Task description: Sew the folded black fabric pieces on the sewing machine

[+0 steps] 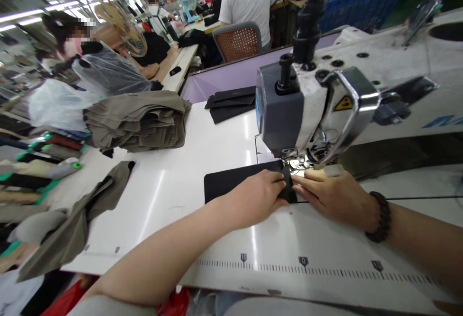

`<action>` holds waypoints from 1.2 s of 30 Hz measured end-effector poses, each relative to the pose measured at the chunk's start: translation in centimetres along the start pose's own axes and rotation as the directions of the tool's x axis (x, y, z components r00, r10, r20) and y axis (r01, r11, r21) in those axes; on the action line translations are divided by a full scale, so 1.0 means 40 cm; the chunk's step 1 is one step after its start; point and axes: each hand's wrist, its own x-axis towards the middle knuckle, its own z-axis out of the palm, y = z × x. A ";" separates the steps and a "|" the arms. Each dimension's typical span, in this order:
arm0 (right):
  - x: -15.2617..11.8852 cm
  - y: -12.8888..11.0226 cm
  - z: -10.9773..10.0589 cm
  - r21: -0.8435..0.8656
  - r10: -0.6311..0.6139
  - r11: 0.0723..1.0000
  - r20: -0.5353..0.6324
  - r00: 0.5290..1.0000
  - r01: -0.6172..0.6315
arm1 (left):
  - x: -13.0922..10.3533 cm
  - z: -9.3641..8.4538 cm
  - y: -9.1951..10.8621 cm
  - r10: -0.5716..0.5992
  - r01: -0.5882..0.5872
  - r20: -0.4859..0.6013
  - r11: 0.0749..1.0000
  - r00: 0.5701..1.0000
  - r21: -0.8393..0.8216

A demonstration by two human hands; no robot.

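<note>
A dark rectangular fabric piece [231, 181] lies flat on the white sewing table, its right end by the needle area of the sewing machine [278, 108]. My left hand [255, 198] rests on that piece with fingers bent and close together, holding it down. From the other side, my right hand [333, 193] has its fingertips pinched at the piece's right edge, just in front of the presser foot [298, 164]. A dark beaded bracelet [379, 217] circles the right wrist. The fingers partly cover the fabric's right end.
A stack of olive-grey fabric pieces [137, 120] stands at the back left, with folded black pieces [231, 103] near the machine head. Another olive piece [97, 205] hangs over the left edge. Thread cones [61, 169] lie further left. Other people work behind.
</note>
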 end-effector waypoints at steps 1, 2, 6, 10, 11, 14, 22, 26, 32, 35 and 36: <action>-0.003 -0.003 -0.004 -0.001 -0.028 1.000 -0.009 1.000 0.028 | -0.009 0.005 0.012 0.013 -0.013 0.005 1.000 1.000 0.022; -0.005 -0.006 -0.008 0.001 -0.062 0.998 -0.012 0.998 0.062 | -0.017 0.011 0.021 0.023 -0.024 0.003 0.999 1.000 0.047; -0.014 -0.016 -0.019 0.027 -0.188 0.982 0.004 0.982 0.188 | -0.036 0.041 0.033 0.066 -0.061 -0.050 0.993 0.997 0.097; -0.019 -0.020 -0.022 0.055 -0.253 0.966 0.032 0.967 0.251 | -0.043 0.054 0.032 0.134 -0.128 -0.055 0.987 0.990 0.100; -0.020 -0.020 -0.023 0.062 -0.260 0.964 0.034 0.965 0.257 | -0.045 0.056 0.033 0.149 -0.143 -0.052 0.984 0.988 0.104; -0.023 -0.021 -0.023 0.063 -0.272 0.961 0.047 0.961 0.269 | -0.048 0.059 0.037 0.162 -0.155 -0.055 0.980 0.985 0.125; -0.016 -0.017 -0.020 0.016 -0.271 0.963 0.044 0.962 0.270 | -0.046 0.061 0.025 0.147 -0.138 -0.039 0.974 0.988 0.178; -0.009 -0.011 -0.014 -0.028 -0.241 0.970 0.028 0.970 0.241 | -0.033 0.057 0.006 0.145 -0.140 -0.019 0.977 0.989 0.161; -0.005 0.002 0.006 -0.102 -0.133 0.985 0.052 0.990 0.138 | -0.006 0.052 -0.024 0.083 -0.081 -0.027 0.994 0.996 0.072; -0.003 0.010 0.020 -0.096 -0.077 0.992 0.075 0.994 0.084 | 0.008 0.044 -0.034 0.034 -0.033 -0.023 0.999 0.999 0.037; -0.003 0.012 0.024 -0.087 -0.060 0.994 0.079 0.995 0.067 | 0.012 0.042 -0.037 0.022 -0.021 -0.020 0.999 1.000 0.032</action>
